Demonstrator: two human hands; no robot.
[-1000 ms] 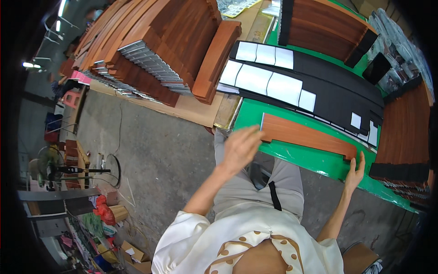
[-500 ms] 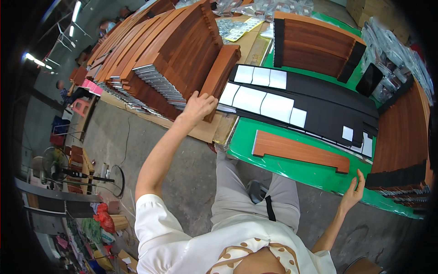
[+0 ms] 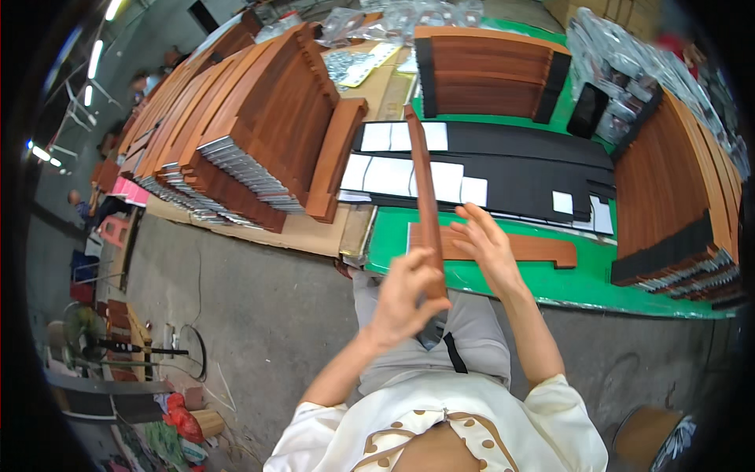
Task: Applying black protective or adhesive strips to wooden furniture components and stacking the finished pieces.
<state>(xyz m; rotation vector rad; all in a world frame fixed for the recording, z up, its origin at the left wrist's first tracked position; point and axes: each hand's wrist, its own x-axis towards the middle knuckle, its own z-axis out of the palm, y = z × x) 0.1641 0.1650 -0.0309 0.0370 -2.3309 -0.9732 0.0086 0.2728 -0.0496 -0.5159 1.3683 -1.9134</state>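
My left hand [image 3: 409, 295] is closed round the near end of a narrow brown wooden board [image 3: 425, 193], held on edge and pointing away from me over the table. My right hand [image 3: 489, 245] is open just right of that board, its fingers apart. Below it, a second wooden board [image 3: 527, 250] with a notched end lies flat on the green tabletop [image 3: 385, 236]. Beyond lie black strips [image 3: 519, 165] with white rectangular pieces [image 3: 450, 181] on them. To the left, a loose board [image 3: 336, 161] rests beside a big stack of wooden boards [image 3: 271, 118].
Boards with black-wrapped ends stand at the back [image 3: 491, 75] and at the right [image 3: 668, 185]. A dark phone-like slab [image 3: 587, 110] leans near clear plastic bags [image 3: 621, 71]. On the floor at left stands a fan [image 3: 82, 334]; a round bin [image 3: 649, 436] is at lower right.
My left hand has come from the stack to the middle, now with a wooden board in it. My right hand has moved left from the table's right edge. The view has shifted.
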